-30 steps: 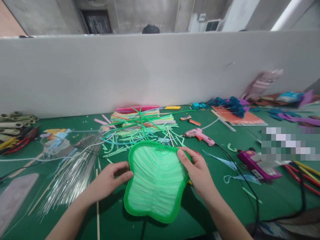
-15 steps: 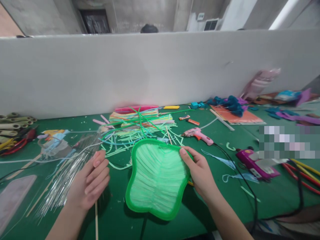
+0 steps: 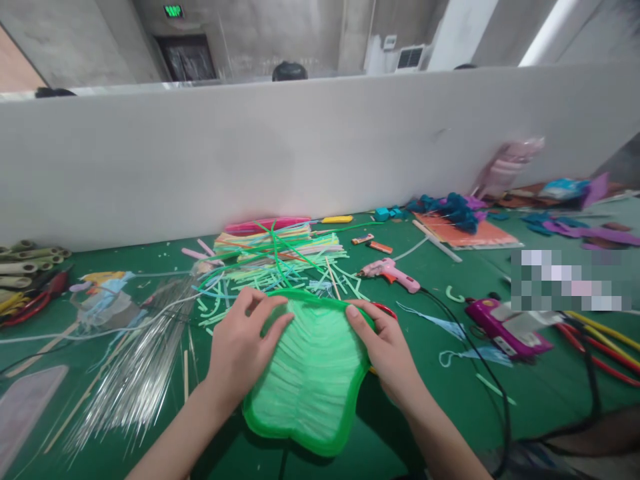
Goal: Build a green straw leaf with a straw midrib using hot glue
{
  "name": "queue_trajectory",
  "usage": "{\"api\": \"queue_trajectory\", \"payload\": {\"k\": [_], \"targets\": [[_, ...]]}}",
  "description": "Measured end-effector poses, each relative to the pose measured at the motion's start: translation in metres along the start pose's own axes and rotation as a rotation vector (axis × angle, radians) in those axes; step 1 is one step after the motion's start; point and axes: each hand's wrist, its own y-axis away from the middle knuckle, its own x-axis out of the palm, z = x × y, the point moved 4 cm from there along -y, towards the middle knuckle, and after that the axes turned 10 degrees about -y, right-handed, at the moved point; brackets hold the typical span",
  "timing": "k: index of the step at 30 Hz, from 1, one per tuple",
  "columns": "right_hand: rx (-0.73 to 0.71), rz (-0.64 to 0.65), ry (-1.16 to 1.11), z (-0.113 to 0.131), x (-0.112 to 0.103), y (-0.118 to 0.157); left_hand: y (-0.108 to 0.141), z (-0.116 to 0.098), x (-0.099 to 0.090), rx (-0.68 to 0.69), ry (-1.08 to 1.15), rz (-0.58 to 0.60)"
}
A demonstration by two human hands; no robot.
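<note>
A green leaf-shaped piece (image 3: pixel 315 373), with a thick fuzzy-looking green rim and a pale ribbed middle, is tilted up above the table. My right hand (image 3: pixel 385 340) grips its upper right edge, thumb on the front and fingers behind. At the upper left edge is my left hand (image 3: pixel 245 340), its fingers bent and a gap showing between thumb and forefinger. Those two fingertips reach over the pale surface just inside the rim; whether they press on it I cannot tell. A red loop (image 3: pixel 386 310) shows partly behind my right hand.
Behind the piece lies a heap of coloured pipe cleaners (image 3: pixel 285 250). Bare wires (image 3: pixel 140 373) spread at left, near bamboo tubes (image 3: pixel 30 260). To the right are a pink glue gun (image 3: pixel 393 273) with its black cord, a purple device (image 3: pixel 507 327) and blue tassels (image 3: pixel 440 323). A white partition (image 3: pixel 300 153) stands behind.
My left hand has moved right, from beside the green piece to its upper left edge, and its fingers have parted. My right hand keeps its grip; the piece sits slightly lower in view.
</note>
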Motion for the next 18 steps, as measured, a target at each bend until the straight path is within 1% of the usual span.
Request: {"api": "queue_trajectory", "payload": {"k": [3,5,7,9,10,12,14,16,18], "targets": [[0.0,0.013,-0.002,-0.002,-0.001,-0.001,-0.006,-0.009,0.008,0.051,-0.048,0.006],[0.006,0.019,-0.006,-0.003,-0.002,-0.002,-0.009,-0.003,0.007,0.047,-0.074,0.01],[0.013,0.016,-0.013,-0.004,-0.005,-0.003,-0.013,0.015,0.0,-0.001,-0.11,-0.016],[0.026,-0.008,-0.036,-0.002,-0.008,-0.003,-0.016,0.042,-0.01,-0.084,-0.157,-0.059],[0.037,-0.025,-0.056,-0.001,-0.009,-0.003,-0.016,0.057,-0.014,-0.126,-0.182,-0.062],[0.058,-0.052,-0.103,0.001,-0.011,-0.004,-0.013,0.082,-0.017,-0.168,-0.211,-0.007],[0.069,-0.061,-0.134,0.003,-0.012,-0.004,-0.008,0.095,-0.015,-0.168,-0.204,0.07],[0.068,-0.064,-0.141,0.004,-0.011,-0.004,-0.002,0.094,-0.013,-0.161,-0.169,0.119],[0.064,-0.067,-0.134,0.004,-0.011,-0.004,0.003,0.081,-0.011,-0.158,-0.113,0.151]]}}
